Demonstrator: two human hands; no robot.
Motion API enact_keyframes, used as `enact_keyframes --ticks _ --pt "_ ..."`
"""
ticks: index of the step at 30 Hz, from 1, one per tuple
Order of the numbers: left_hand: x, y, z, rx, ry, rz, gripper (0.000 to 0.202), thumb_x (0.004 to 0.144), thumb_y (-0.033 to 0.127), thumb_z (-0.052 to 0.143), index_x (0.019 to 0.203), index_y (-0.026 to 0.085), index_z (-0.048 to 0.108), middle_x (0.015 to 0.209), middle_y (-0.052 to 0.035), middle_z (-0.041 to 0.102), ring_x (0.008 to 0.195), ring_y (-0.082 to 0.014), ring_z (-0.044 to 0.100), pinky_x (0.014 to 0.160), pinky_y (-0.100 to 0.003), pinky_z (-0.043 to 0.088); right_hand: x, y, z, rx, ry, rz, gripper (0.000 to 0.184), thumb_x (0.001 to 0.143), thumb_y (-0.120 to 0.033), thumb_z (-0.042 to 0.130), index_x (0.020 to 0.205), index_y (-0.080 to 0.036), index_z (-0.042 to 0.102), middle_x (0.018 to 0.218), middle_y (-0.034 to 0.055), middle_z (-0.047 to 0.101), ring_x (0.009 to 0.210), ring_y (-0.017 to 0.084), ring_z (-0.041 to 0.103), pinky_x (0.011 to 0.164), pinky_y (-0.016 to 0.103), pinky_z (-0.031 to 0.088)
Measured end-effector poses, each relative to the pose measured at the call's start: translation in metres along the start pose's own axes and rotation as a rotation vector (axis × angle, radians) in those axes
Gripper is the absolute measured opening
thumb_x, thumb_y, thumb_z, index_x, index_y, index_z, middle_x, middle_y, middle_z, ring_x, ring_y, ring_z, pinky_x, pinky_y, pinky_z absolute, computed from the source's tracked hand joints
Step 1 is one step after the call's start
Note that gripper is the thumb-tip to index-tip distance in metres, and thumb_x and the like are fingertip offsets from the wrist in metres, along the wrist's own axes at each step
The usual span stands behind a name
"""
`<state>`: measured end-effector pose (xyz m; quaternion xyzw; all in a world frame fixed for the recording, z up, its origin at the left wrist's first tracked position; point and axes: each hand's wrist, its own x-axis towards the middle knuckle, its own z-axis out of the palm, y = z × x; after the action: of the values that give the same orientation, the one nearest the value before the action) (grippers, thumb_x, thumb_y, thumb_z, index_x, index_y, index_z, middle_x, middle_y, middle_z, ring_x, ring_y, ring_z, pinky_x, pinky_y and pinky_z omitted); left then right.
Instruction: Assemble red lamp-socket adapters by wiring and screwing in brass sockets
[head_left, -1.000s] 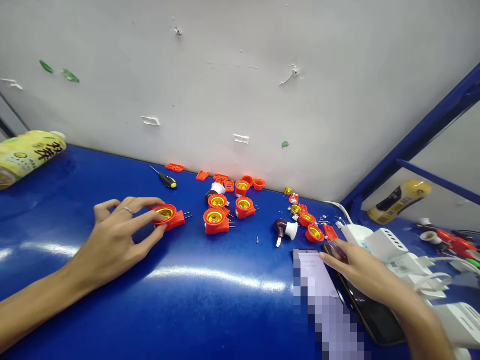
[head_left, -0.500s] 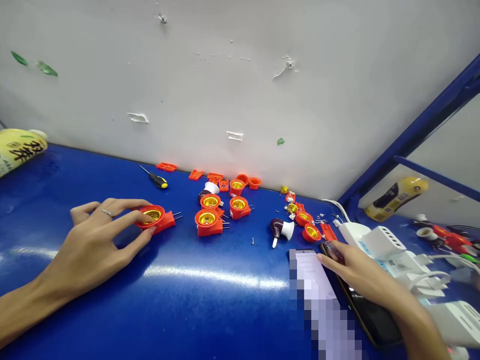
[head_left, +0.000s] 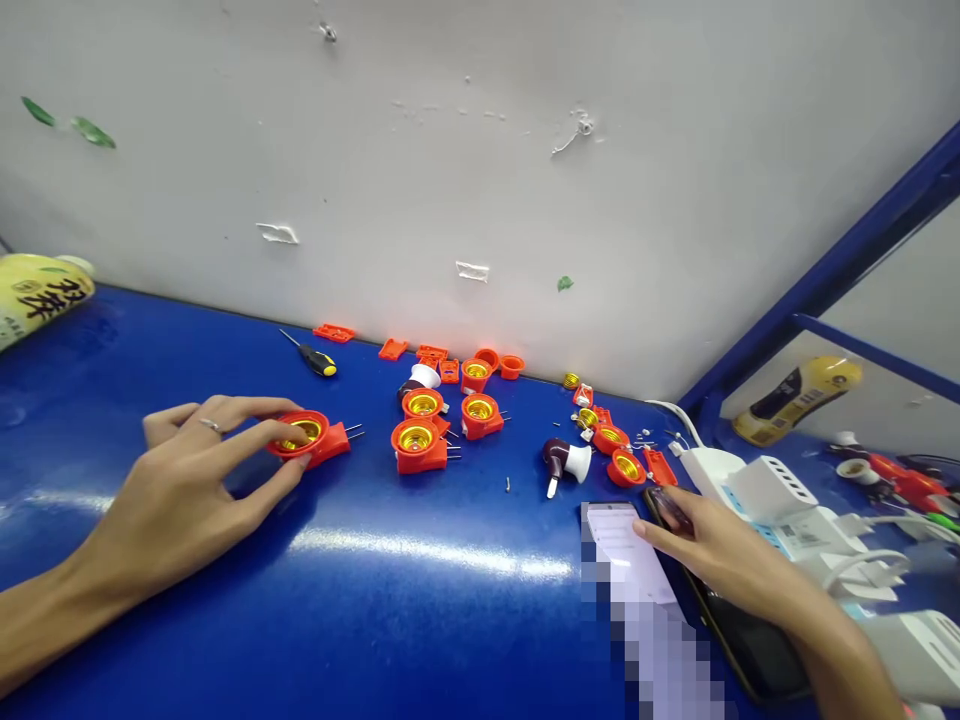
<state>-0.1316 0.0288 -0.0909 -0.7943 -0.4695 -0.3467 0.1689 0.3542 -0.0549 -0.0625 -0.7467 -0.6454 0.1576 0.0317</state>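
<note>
My left hand (head_left: 187, 490) rests on the blue table (head_left: 375, 600), its fingertips closed round an orange lamp socket with a brass thread (head_left: 309, 437) that lies flat, prongs pointing right. My right hand (head_left: 712, 550) lies on a dark phone (head_left: 750, 640), with the forefinger stretched onto a second phone with a lit screen (head_left: 626, 545). Several more orange sockets (head_left: 420, 445) sit between the two hands, with a brown and white socket (head_left: 566, 462) to their right.
A yellow-handled screwdriver (head_left: 315, 358) and loose orange parts (head_left: 442, 365) lie along the white wall. White power strips and cables (head_left: 780, 500) fill the right side. A yellow bottle (head_left: 37, 295) lies at far left, another (head_left: 795, 395) beyond a blue frame bar.
The view has shifted a little to the right. Both hands stay where they were, the left on the socket, the right on the phones.
</note>
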Motion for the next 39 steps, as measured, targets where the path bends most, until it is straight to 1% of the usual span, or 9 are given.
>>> enact_keyframes --ticks 3,9,13,19,23,28,32,36,39 --pt "0.000 0.000 0.000 0.002 -0.008 0.016 0.029 0.100 0.040 0.048 0.093 0.027 0.072 0.113 -0.0100 0.075 0.099 -0.0306 0.068 0.094 -0.048 0.036 0.001 0.000 0.000 0.003 -0.005 0.014 0.048 0.088 -0.070 0.048 0.073 -0.026 0.036 0.072 0.0001 0.052 0.065 0.018 0.046 0.060 0.032 0.031" --pt "0.001 -0.001 0.000 0.003 -0.008 0.010 0.029 0.100 0.042 0.048 0.095 0.026 0.072 0.113 -0.0092 0.075 0.099 -0.0298 0.069 0.092 -0.047 0.036 -0.001 0.003 0.001 0.034 -0.027 0.008 0.055 0.093 -0.077 0.037 0.074 -0.025 0.036 0.073 -0.0011 0.048 0.066 0.017 0.042 0.061 0.032 0.031" --pt "0.001 0.002 -0.001 -0.007 -0.004 -0.017 0.030 0.099 0.044 0.049 0.094 0.027 0.074 0.112 -0.0077 0.075 0.098 -0.0291 0.070 0.090 -0.050 0.039 -0.009 0.007 -0.005 0.066 -0.099 -0.018 0.047 0.090 -0.067 0.051 0.075 -0.025 0.037 0.074 -0.0027 0.044 0.067 0.016 0.038 0.060 0.029 0.033" --pt "0.002 0.008 -0.001 -0.055 -0.010 -0.094 0.045 0.102 0.051 0.041 0.094 0.022 0.074 0.114 -0.0037 0.071 0.105 -0.0246 0.066 0.091 -0.056 0.038 -0.019 0.015 -0.011 0.191 -0.268 -0.002 0.035 0.085 -0.049 0.069 0.081 -0.024 0.044 0.080 -0.0033 0.045 0.071 0.015 0.039 0.062 0.026 0.039" --pt "0.002 0.002 0.000 -0.007 -0.018 -0.033 0.029 0.098 0.044 0.050 0.094 0.028 0.074 0.112 -0.0070 0.076 0.100 -0.0294 0.070 0.092 -0.050 0.039 -0.017 0.020 -0.010 0.211 -0.257 -0.007 0.035 0.084 -0.048 0.071 0.082 -0.024 0.046 0.080 -0.0028 0.048 0.071 0.015 0.041 0.062 0.026 0.040" --pt "0.002 0.000 0.000 0.005 0.002 0.016 0.029 0.101 0.043 0.048 0.096 0.027 0.072 0.112 -0.0089 0.075 0.098 -0.0295 0.069 0.091 -0.046 0.036 -0.018 0.018 -0.011 0.165 -0.209 -0.016 0.046 0.092 -0.067 0.055 0.081 -0.024 0.044 0.079 -0.0020 0.048 0.070 0.016 0.041 0.063 0.029 0.039" --pt "0.002 0.002 -0.001 0.008 0.005 0.034 0.028 0.102 0.040 0.048 0.096 0.027 0.072 0.112 -0.0092 0.075 0.099 -0.0297 0.069 0.091 -0.046 0.036 -0.017 0.015 -0.010 0.142 -0.165 -0.004 0.047 0.094 -0.069 0.049 0.080 -0.024 0.042 0.077 -0.0022 0.047 0.070 0.017 0.040 0.062 0.030 0.037" --pt "0.002 0.002 0.000 0.015 -0.003 0.012 0.027 0.101 0.041 0.048 0.099 0.027 0.071 0.112 -0.0085 0.076 0.100 -0.0304 0.070 0.092 -0.046 0.037 -0.014 0.011 -0.007 0.186 -0.026 -0.021 0.052 0.094 -0.072 0.048 0.074 -0.024 0.044 0.072 -0.0025 0.045 0.065 0.016 0.039 0.057 0.030 0.034" --pt "0.002 0.001 0.000 0.034 -0.020 -0.012 0.027 0.101 0.044 0.047 0.107 0.027 0.068 0.111 -0.0085 0.077 0.101 -0.0308 0.070 0.094 -0.046 0.037 -0.011 0.008 -0.006 0.221 0.062 -0.051 0.051 0.094 -0.071 0.048 0.074 -0.024 0.049 0.072 -0.0005 0.052 0.066 0.017 0.046 0.058 0.031 0.037"
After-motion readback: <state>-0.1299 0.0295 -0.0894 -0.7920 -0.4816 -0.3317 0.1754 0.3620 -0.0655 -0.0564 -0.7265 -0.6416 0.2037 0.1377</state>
